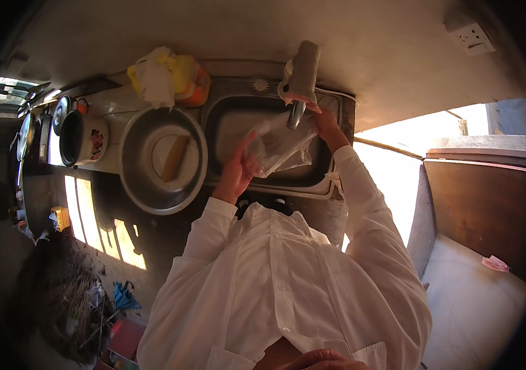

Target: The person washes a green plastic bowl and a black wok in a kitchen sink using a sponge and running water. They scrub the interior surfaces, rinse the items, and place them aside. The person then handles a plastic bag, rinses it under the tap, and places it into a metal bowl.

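Observation:
Over a metal sink (232, 129), a clear plastic bag (281, 148) is stretched between my two hands. My left hand (239, 169) grips the bag's near left side. Beside the faucet (296, 114), my right hand (328, 126) holds the bag's upper right part; its fingertips are partly hidden. A grey cloth (304, 71) hangs over the faucet, just above the bag. Left of the sink stands a large metal basin (128, 166) with a long yellowish-brown object (175, 158) lying in it.
Behind the basin is a yellow and orange container (193, 81) with a white cloth (155, 76) on it. A white pot with a flower pattern (96, 138) stands farther left. A sink strainer (260, 84) lies on the sink's back edge. A wall socket (472, 39) is at the upper right.

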The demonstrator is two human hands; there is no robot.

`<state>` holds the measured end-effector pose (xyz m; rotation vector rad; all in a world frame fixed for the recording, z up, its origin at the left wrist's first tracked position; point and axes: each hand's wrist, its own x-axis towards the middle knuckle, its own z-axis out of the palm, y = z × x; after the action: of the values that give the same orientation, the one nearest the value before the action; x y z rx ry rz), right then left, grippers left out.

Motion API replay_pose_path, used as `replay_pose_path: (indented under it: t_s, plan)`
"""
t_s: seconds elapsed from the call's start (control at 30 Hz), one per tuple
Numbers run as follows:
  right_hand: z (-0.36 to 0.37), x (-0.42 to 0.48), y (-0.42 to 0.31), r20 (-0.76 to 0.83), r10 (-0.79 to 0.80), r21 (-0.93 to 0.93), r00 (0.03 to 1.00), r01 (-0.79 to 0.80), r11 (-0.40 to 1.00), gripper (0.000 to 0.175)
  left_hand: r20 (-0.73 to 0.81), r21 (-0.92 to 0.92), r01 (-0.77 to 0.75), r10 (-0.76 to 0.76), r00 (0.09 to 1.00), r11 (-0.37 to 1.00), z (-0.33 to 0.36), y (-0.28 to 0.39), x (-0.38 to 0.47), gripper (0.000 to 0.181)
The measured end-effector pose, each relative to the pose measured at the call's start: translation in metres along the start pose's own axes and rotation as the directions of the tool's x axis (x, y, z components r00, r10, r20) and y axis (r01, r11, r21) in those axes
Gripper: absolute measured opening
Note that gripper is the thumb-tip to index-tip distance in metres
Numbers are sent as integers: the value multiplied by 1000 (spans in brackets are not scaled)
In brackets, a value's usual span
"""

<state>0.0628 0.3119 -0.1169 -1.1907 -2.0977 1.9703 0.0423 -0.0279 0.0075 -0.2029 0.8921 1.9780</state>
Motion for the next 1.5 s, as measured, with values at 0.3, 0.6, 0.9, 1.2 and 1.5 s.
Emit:
replay_pose_path:
  t_s: [0.3,0.6,0.9,1.2,1.5]
  plan:
    - [18,21,45,30,-410,-879,912,219,424,30,-69,202,51,-38,997,978,6,-23,-3,54]
    - [-32,-47,34,343,73,509,936,-251,823,18,-39,190,44,-37,999,981,-1,-23,-7,56]
    - [-17,-137,-21,59,109,466,992,-124,876,18,-128,427,70,-16,992,902,-7,-24,-4,58]
    - [5,-148,-26,-105,-79,333,991,110,937,23,-91,518,1,55,994,855,-4,-22,-11,58]
    - [3,-142,-26,-161,-225,86,961,241,967,30,-59,649,-45,110,992,759,-12,-19,-13,59]
